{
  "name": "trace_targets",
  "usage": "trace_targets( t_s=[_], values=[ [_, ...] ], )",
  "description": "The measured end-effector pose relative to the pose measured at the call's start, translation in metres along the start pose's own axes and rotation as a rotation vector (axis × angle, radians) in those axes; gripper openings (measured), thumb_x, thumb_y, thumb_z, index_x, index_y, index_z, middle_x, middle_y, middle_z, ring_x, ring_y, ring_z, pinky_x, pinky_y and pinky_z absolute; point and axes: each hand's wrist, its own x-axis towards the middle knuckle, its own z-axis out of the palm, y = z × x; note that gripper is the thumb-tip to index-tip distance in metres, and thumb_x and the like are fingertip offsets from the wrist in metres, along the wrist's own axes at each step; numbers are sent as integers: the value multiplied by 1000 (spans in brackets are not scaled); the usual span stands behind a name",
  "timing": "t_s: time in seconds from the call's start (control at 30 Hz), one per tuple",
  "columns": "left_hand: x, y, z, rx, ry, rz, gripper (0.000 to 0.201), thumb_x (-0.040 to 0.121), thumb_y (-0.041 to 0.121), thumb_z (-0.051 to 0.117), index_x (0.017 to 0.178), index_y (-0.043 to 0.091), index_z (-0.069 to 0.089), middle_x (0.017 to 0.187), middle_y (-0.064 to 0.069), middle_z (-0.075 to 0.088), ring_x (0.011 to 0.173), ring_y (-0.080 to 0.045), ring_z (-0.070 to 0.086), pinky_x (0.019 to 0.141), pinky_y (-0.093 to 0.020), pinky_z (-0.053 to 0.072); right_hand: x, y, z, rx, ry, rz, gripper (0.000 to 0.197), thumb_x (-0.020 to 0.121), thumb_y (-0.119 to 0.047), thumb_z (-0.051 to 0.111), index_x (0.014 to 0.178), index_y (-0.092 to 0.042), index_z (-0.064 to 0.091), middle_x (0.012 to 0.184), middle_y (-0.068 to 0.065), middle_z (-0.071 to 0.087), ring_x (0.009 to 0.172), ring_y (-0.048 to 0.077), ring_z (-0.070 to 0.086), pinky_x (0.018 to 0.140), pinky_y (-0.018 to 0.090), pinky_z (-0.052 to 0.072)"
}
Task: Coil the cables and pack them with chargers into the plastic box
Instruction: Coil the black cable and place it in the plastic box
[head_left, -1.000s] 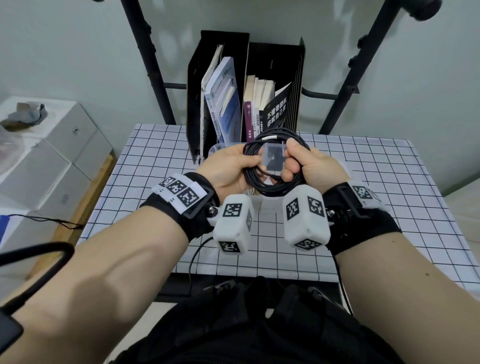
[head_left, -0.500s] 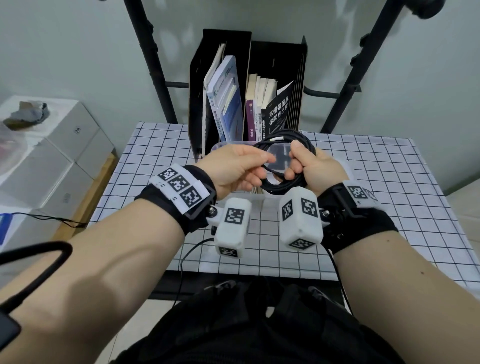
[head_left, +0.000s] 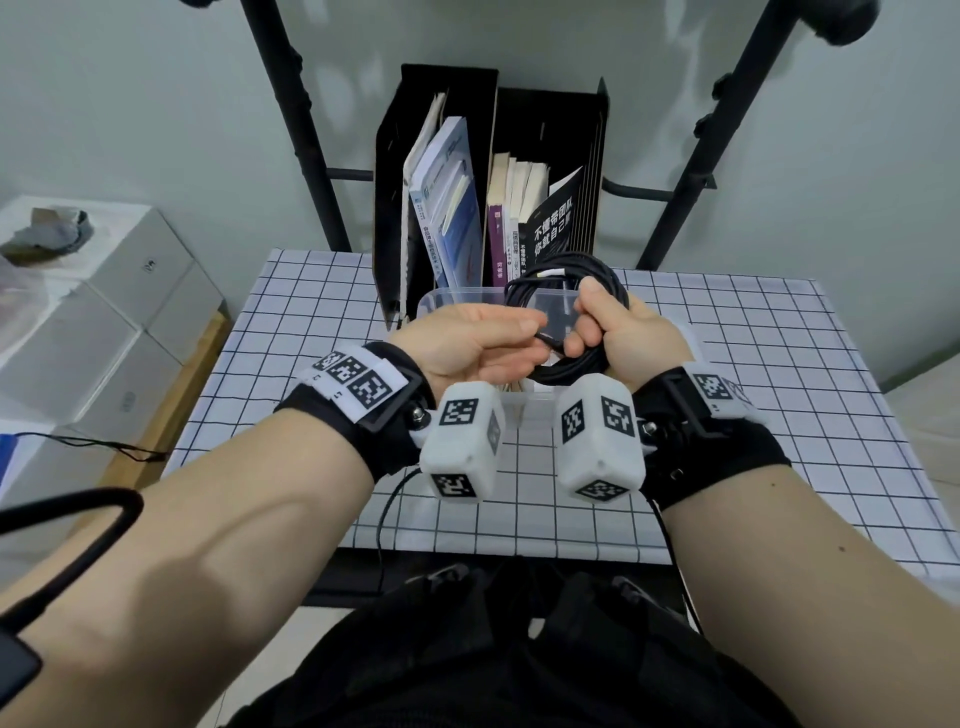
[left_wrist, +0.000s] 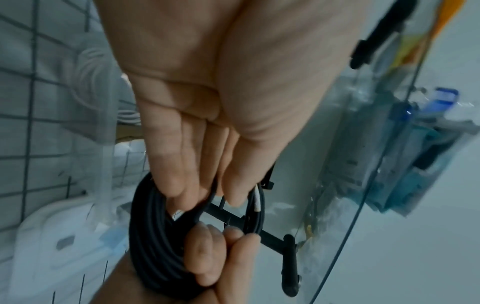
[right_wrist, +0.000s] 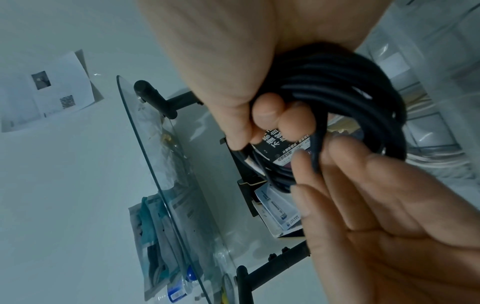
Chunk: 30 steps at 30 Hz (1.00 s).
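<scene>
A coiled black cable (head_left: 571, 370) hangs just above the clear plastic box (head_left: 451, 297) at the table's middle. My right hand (head_left: 587, 322) grips one side of the coil (right_wrist: 350, 86), thumb on top and fingers curled through the loop. My left hand (head_left: 535, 338) pinches the cable's loose end between thumb and fingers (left_wrist: 182, 174), inside the coil (left_wrist: 150, 236). A white charger (left_wrist: 62, 240) and a coiled white cable (left_wrist: 88, 67) show beneath, behind the box's clear wall.
A black file holder with books (head_left: 488, 182) stands right behind the box. Black stand poles (head_left: 291, 130) rise at the back. White cartons (head_left: 104, 312) sit left of the checked tablecloth (head_left: 779, 389).
My left hand has let go of the coil's left side and now pinches the loose end. The coil has tipped from upright to flatter in my right hand.
</scene>
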Motion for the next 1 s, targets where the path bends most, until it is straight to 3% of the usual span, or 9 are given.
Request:
trace_targets(
  t_s=[0.1,0.17,0.23,0.37,0.47,0.57,0.87,1.0],
  values=[
    [2,-3,1,-40,52,-2,23,85,2,63,108,5,66,73,-10,72,56,-7,68,57,-16,54,3,3,2,-19,-37,2,29,97,-22,51,72,-10,44,42,-2,40,45,16,40,45,23,40],
    [3,-3,3,-32,98,0,13,86,-1,61,94,7,67,61,-7,68,46,-6,62,49,-14,51,4,5,4,-9,-40,8,26,97,-22,52,75,-10,44,45,-2,38,46,16,39,44,22,38],
    [3,-2,5,0,144,20,17,88,-5,55,85,9,64,54,-4,63,41,-5,55,45,-13,47,4,6,3,-13,-30,-2,26,97,-22,52,76,-10,45,44,-2,38,44,16,39,43,22,37],
    [4,-3,3,52,139,46,24,88,-7,45,84,11,60,55,-3,56,51,-8,45,48,-16,40,3,4,-1,8,-25,-7,27,98,-24,50,76,-9,49,43,-3,33,40,12,35,53,28,36],
    [3,-3,-1,113,73,38,21,89,-5,50,81,13,56,55,-2,61,45,-7,51,45,-16,45,4,2,-3,33,-46,-13,29,99,-28,48,77,-9,49,41,-4,26,35,11,28,55,31,45],
    [3,-2,-8,137,38,35,25,91,-2,51,73,15,49,55,-2,60,46,-8,52,47,-16,45,6,-2,-7,57,-36,12,33,98,-36,47,75,-12,48,36,-6,23,31,10,23,52,28,45],
    [-1,-3,-24,123,-47,91,17,92,-7,47,89,10,50,60,-6,64,50,-12,59,46,-17,49,14,-17,-28,147,78,107,34,92,-40,58,70,-16,48,38,-7,32,31,10,25,49,26,36],
    [3,-7,-23,143,-44,123,20,92,-6,48,107,4,55,63,-4,66,54,-10,63,48,-16,50,13,-18,-23,227,29,119,37,95,-40,52,67,-16,46,39,-7,25,31,10,23,47,24,31]
  ],
)
